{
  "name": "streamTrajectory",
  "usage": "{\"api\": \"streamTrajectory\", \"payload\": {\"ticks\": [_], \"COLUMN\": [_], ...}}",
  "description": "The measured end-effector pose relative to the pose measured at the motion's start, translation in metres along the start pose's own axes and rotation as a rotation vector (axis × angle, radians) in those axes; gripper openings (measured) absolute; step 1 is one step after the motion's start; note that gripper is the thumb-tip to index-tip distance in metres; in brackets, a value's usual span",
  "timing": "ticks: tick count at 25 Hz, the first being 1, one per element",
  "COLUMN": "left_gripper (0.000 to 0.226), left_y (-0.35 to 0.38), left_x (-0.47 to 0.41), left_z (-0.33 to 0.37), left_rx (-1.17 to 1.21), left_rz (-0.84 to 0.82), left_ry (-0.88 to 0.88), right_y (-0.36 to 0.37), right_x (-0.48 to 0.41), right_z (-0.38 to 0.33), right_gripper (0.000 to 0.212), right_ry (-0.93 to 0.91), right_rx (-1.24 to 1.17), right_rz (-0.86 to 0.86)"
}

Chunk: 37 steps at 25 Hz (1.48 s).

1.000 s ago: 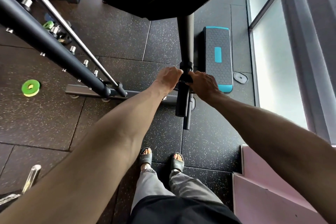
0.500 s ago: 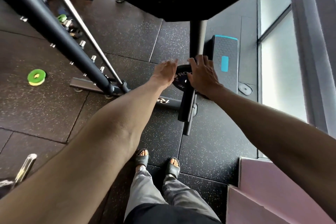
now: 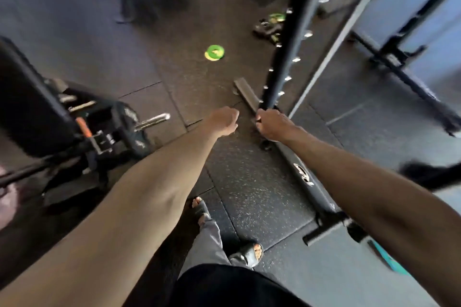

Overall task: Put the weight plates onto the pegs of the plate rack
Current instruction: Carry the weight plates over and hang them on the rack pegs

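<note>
Weight plate (image 3: 214, 52), green, 1 loose on floor well beyond rack upright (image 3: 287, 40); left hand (image 3: 222, 119) fisted empty, right hand (image 3: 272, 124) curled, contents unclear; risk: blurred view, tripping

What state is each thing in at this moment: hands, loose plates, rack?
left hand: loosely curled, holding nothing visible.
right hand: closed; blur hides what it holds.
green plate: flat on floor, not racked.
black plate: upright on a bar sleeve.
rack upright: standing, pegs look bare.
</note>
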<state>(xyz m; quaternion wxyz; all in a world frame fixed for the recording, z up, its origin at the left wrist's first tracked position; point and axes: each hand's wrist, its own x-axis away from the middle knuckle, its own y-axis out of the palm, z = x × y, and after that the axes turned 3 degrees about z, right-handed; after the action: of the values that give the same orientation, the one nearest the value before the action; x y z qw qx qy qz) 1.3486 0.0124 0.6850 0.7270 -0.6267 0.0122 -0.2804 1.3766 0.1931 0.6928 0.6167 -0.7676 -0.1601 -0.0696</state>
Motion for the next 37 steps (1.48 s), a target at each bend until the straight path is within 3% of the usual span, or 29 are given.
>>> {"api": "streamTrajectory", "payload": {"ticks": [6,13,25,37], "left_gripper": [0.02,0.024,0.019,0.015], "left_y": [0.013,-0.007,-0.066,-0.152], "left_x": [0.055,0.043,-0.148,-0.404], "left_z": [-0.196,-0.323,-0.483,-0.595], "left_rx": [0.118,0.281,0.451,0.4], "left_rz": [-0.019,-0.006,0.069,-0.078], "left_ry": [-0.303,-0.43,-0.498,-0.417], "right_y": [0.032,0.035,-0.001,-0.057], "right_x": [-0.096,-0.192,-0.463,-0.708], "right_z": [-0.174,-0.269,-0.302,-0.281], "right_gripper": [0.029,0.026,0.029,0.03], "right_ry": [-0.335,-0.393,-0.378,-0.206], "right_rx": [0.105,0.094,0.055,-0.003], "right_rz": [-0.185,-0.313,-0.31,-0.365]}}
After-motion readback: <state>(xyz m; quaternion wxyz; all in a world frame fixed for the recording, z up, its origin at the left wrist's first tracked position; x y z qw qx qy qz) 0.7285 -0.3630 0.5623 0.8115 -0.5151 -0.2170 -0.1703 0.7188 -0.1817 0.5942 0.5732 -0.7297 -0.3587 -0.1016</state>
